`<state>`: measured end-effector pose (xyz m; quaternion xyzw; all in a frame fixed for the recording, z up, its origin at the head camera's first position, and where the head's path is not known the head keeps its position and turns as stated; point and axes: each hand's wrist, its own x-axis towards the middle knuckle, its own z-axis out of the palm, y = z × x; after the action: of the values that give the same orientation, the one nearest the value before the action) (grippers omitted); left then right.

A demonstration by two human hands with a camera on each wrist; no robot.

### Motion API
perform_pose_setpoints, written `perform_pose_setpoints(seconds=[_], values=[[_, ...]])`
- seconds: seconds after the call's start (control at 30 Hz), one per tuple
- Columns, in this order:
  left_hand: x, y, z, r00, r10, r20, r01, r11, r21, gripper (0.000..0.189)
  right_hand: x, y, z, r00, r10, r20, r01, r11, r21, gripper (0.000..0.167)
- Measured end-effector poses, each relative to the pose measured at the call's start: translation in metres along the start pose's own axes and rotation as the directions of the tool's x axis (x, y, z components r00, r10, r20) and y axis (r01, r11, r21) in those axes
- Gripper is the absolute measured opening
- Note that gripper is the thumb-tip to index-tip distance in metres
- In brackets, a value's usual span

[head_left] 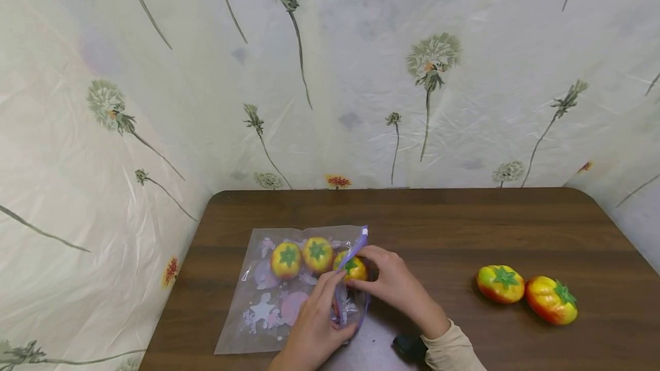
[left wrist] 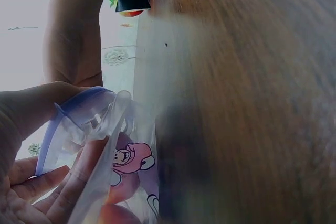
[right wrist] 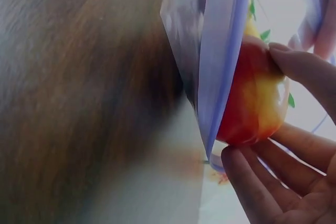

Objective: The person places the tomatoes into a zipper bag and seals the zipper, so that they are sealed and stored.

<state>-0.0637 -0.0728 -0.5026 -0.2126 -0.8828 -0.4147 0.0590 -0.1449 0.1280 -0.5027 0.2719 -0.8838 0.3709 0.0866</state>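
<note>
A clear zip bag (head_left: 234,325) with a purple rim and pink-and-white prints lies on the left of the table. Inside it, towards the back, sit two yellow-and-red artificial fruits (head_left: 286,260) with green leafy tops. My left hand (head_left: 314,325) holds the bag's mouth apart on its right side, some fingers within the opening in the left wrist view. At that mouth, my right hand (head_left: 397,285) grips a third artificial fruit (right wrist: 254,98) between thumb and fingers, the fruit partly past the purple rim (right wrist: 231,66).
Two more artificial fruits (head_left: 500,284) lie side by side on the right of the brown wooden table (head_left: 438,219). A dandelion-print sheet (head_left: 356,73) hangs behind the table. A dark device (head_left: 409,348) sits at my right wrist.
</note>
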Motion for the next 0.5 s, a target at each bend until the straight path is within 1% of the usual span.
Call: perform_pose_setpoints(seconds=[0.1,0.2,0.4,0.5], values=[[-0.0001,0.0002,-0.0001,1.000,-0.001,-0.002,0.001,1.000,-0.003,0.091,0.0008,-0.0001,0.0025,1.000,-0.004,-0.006,0.004,1.000,-0.006,0.044],[-0.0005,0.0001,-0.0002,1.000,-0.003,-0.002,0.003,1.000,-0.006,0.091,0.0010,0.0001,0.0031,1.000,-0.002,0.006,0.002,1.000,-0.001,0.044],[-0.0005,0.0000,-0.0006,1.000,-0.007,0.003,0.007,1.000,-0.018,0.090,-0.0014,0.0027,-0.0016,0.997,-0.015,0.073,0.015,1.000,0.002,0.055],[-0.0001,0.0005,-0.0010,1.000,-0.008,0.007,0.008,1.000,-0.021,0.090,-0.0027,0.0046,-0.0035,0.996,-0.009,0.091,0.009,1.000,0.002,0.056]])
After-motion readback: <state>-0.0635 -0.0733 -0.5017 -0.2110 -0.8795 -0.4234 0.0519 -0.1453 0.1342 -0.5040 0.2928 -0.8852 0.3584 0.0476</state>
